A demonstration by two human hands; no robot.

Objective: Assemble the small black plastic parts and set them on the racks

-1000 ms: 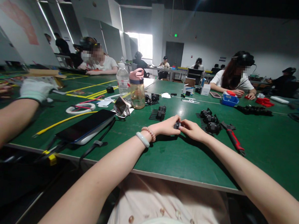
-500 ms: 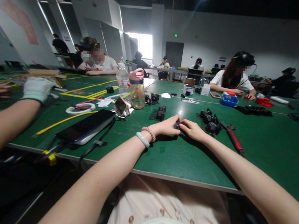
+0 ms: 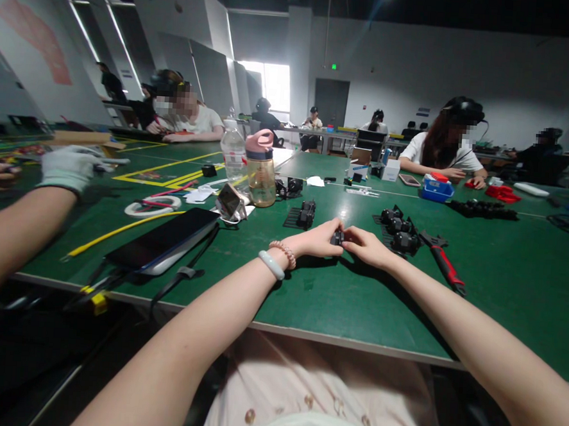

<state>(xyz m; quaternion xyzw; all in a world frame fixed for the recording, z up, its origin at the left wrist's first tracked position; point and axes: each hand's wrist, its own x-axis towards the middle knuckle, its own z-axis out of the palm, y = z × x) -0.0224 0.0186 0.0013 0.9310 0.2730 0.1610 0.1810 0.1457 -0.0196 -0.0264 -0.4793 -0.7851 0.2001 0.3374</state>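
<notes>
Part [image 3: 337, 238] held in the left hand [image 3: 319, 238], right fingertips at its edge

Over a green table [image 3: 331, 306], the person's two bare hands meet at the small black part, which sits between them, well in from the near edge. The left hand is mostly closed: thumb and forefinger come together around the part, and the remaining fingers are hidden behind the hand. The right hand [image 3: 368, 247] comes in from the other side, its fingers bent and bunched, the tips touching the part's right edge; whether they pinch it or only press on it cannot be told. Most of the part is covered, so its shape does not show. A beaded bracelet [image 3: 283, 255] and a pale bangle [image 3: 271, 265] circle the left wrist.

Beyond the left hand lies a black assembly [image 3: 306, 214] with thin prongs pointing left. A larger black cluster [image 3: 405, 241] lies beyond the right hand, and just beside it is an adjustable wrench [image 3: 448, 265] with a red and black handle, angled toward the near right.

To the left stand a clear bottle [image 3: 233, 152] and a pink-lidded tumbler [image 3: 262, 176], side by side. Nearer are a dark-screened device [image 3: 167, 238], a yellow tube [image 3: 124, 232] and a white coil [image 3: 152, 206]. At the far left, a co-worker's gloved hand [image 3: 68, 167] is blurred. Across the table, a person in a white shirt [image 3: 416, 149] sits behind a blue bin [image 3: 437, 191].
</notes>
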